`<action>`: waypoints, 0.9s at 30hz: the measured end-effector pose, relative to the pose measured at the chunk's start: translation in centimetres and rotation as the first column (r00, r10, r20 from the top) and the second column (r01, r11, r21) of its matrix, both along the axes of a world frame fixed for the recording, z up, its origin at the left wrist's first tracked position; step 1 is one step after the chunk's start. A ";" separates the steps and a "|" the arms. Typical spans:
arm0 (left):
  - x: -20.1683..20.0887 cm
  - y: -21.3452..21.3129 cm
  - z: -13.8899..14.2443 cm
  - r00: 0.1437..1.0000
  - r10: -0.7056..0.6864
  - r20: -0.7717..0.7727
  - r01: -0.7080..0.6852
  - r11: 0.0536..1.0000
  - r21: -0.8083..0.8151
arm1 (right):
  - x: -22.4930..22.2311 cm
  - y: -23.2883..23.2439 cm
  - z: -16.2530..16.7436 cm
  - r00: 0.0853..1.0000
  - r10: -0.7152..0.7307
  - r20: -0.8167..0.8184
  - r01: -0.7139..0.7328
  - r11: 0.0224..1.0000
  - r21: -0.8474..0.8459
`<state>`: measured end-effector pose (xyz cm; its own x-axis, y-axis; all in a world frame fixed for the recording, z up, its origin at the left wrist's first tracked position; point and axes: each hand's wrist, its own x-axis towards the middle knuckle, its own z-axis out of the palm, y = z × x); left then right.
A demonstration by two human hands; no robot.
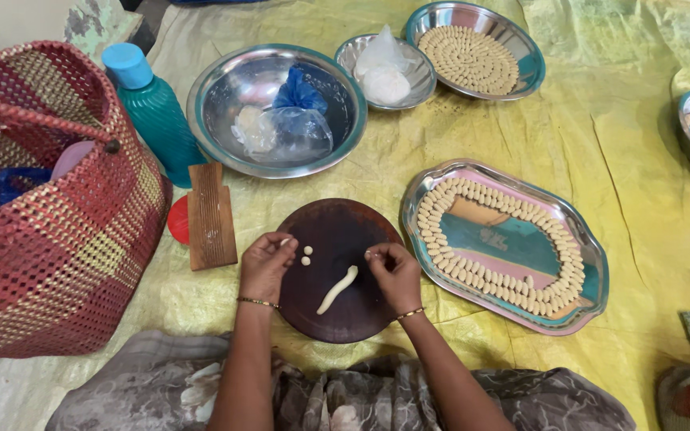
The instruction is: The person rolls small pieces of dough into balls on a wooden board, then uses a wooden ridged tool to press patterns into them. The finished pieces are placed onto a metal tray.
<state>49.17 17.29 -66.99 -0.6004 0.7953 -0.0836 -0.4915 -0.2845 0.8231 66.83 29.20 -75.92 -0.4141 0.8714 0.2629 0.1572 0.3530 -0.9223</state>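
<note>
Head view, looking down on a yellow sheet [600, 136] spread over the floor. A dark round board [337, 239] lies just in front of the person's lap, with a thin rope of pale dough [338, 289] lying slantwise on it and two small dough pellets [307, 255] at about 10 o'clock from the rope. The left hand [265, 267] rests on the board's 9 o'clock edge, fingers drawn narrow and pinched on a tiny bit of dough. The right hand [393, 271] sits at the board's 3 o'clock side, fingertips likewise nipped around a small piece; what exactly it holds is too small to tell. Judgement: both hands stay close to the rope so that bits can be taken and shaped with little reach. At 3 o'clock from the board an oblong steel tray [580, 307] carries shaped pieces in neat rings along its rim, apart from one another, probably to keep them from sticking. At 9 o'clock a ridged wooden block [211, 215] lies near the left hand. At 12 o'clock stand a large steel bowl [221, 80] with plastic bags, a smaller bowl [349, 52] and a round plate [530, 60] of coiled pieces. A teal bottle [153, 108] and a woven basket [49, 207] stand at 10 o'clock.
</note>
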 end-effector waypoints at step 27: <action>4.6 2.8 -3.3 0.059 -0.133 -0.989 -0.634 0.760 -0.140 | 2.0 0.8 -1.9 0.996 0.084 -0.037 -0.089 0.980 -0.175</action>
<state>53.74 20.08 -70.30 -0.6043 0.6315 0.4857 0.7860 0.3726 0.4934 68.82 30.00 -77.79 -0.4843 0.8664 0.1214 0.1047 0.1952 -0.9752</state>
